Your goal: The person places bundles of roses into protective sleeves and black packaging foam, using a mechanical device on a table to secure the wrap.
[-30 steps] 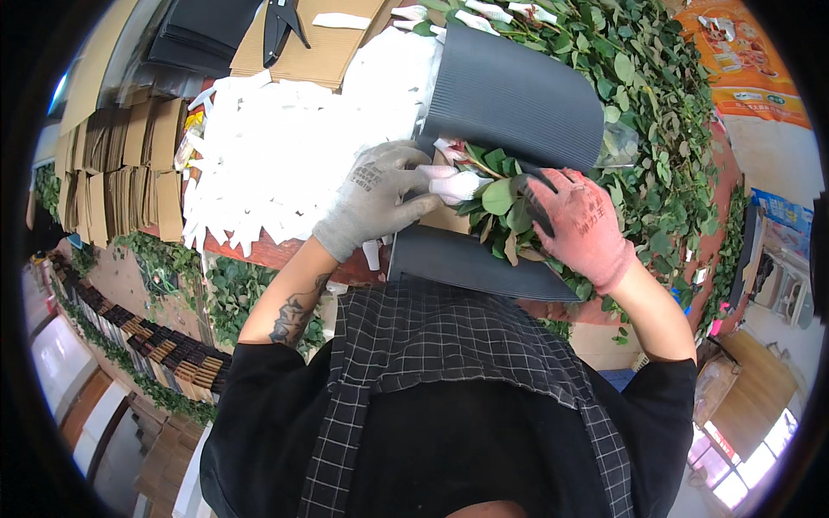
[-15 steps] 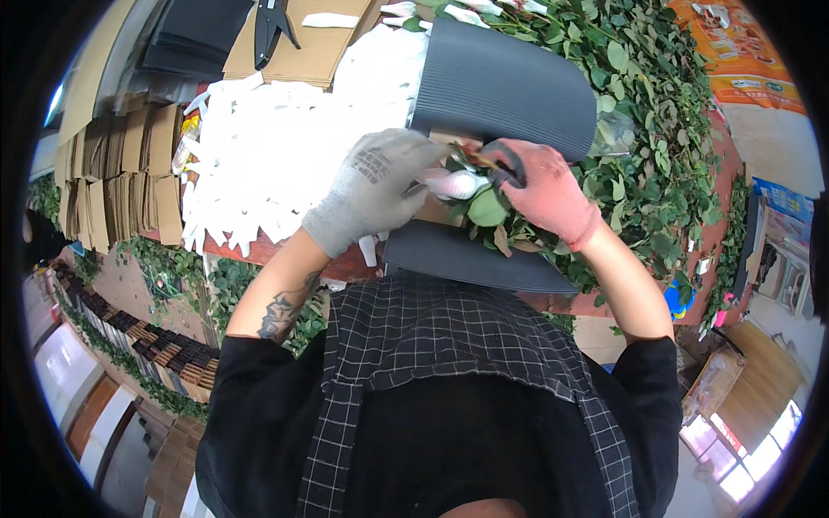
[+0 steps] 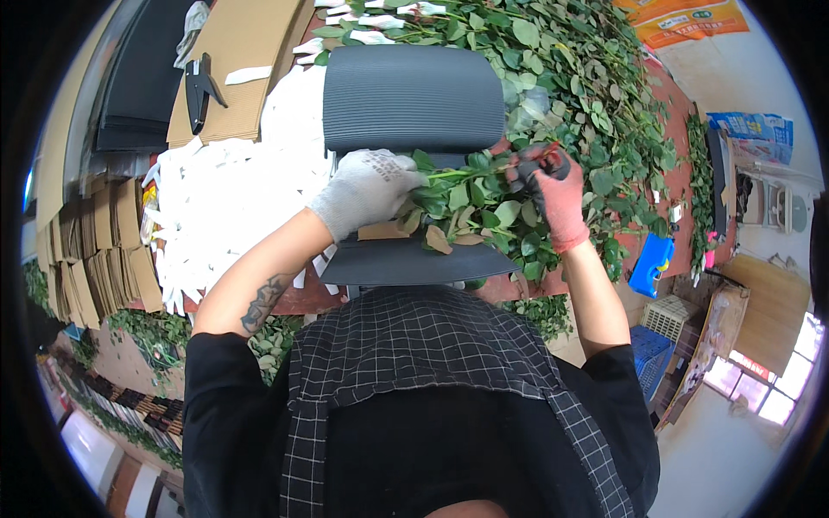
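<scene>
My left hand (image 3: 370, 188), in a grey knit glove, is closed around a green leafy rose stem (image 3: 449, 175); the stem's left end is hidden by the glove. My right hand (image 3: 551, 192), in a red glove with dark finger coating, is curled on the same foliage farther right. Stem and leaves stretch between my hands, above a gap between a dark ribbed panel (image 3: 414, 97) and a smooth dark panel (image 3: 419, 264). A strip of brown cardboard (image 3: 382, 230) shows in that gap, beside my left glove.
White paper-like sleeves (image 3: 229, 216) lie heaped at left. A black stapler-like tool (image 3: 200, 93) rests on cardboard sheets (image 3: 237, 52). Leafy stems (image 3: 596, 112) cover the right of the red table (image 3: 673, 95), with white-wrapped buds (image 3: 371, 37) at the far edge. Folded cardboard (image 3: 78, 242) stands far left.
The view has swung to the right. My hands have moved apart; the pink-and-white bud seen between them is no longer visible, and leafy stem now spans the space.
</scene>
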{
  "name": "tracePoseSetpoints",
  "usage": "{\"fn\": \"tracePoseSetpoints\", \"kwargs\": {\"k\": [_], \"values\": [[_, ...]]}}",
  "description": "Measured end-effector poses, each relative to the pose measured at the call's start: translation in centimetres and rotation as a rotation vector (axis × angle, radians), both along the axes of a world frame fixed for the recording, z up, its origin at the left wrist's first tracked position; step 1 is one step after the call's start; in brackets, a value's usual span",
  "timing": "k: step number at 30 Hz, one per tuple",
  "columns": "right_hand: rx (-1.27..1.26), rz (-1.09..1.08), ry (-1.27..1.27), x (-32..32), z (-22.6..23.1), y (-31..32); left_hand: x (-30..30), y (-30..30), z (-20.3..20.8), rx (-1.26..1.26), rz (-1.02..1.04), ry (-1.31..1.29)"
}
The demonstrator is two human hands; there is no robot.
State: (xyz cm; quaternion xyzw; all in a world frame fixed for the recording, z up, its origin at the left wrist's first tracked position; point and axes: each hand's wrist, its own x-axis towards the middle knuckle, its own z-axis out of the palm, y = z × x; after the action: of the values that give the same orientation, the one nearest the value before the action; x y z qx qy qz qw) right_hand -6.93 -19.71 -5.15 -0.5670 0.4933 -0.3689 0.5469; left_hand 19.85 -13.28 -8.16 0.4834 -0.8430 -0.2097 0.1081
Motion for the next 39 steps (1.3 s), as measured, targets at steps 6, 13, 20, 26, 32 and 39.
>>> {"fn": "tracePoseSetpoints", "kwargs": {"k": [6, 13, 20, 26, 32, 39], "values": [[-0.153, -0.202, 0.071, -3.8, -0.8, -1.0, 0.1, 0.1, -0.5, -0.029, 0.021, 0.039], [-0.861, -0.279, 1.124, -9.4, 8.1, -3.2, 3.6, 2.2, -1.3, 0.152, 0.141, 0.538], [-0.639, 0.913, 0.768, 5.9, 4.7, 3.1, 6.0, 3.5, -3.1, 0.302, 0.424, 0.505], [-0.634, 0.832, 0.770, 9.6, -0.7, 0.7, 5.7, 5.4, -2.9, 0.436, 0.470, 0.603], [-0.616, 0.991, 0.970, 9.8, 0.3, 3.2, 4.8, 6.8, -3.3, 0.299, 0.590, 0.537], [-0.545, 0.937, 0.945, 9.3, -0.6, 2.2, 4.2, 6.3, -1.7, 0.348, 0.661, 0.460]]}}
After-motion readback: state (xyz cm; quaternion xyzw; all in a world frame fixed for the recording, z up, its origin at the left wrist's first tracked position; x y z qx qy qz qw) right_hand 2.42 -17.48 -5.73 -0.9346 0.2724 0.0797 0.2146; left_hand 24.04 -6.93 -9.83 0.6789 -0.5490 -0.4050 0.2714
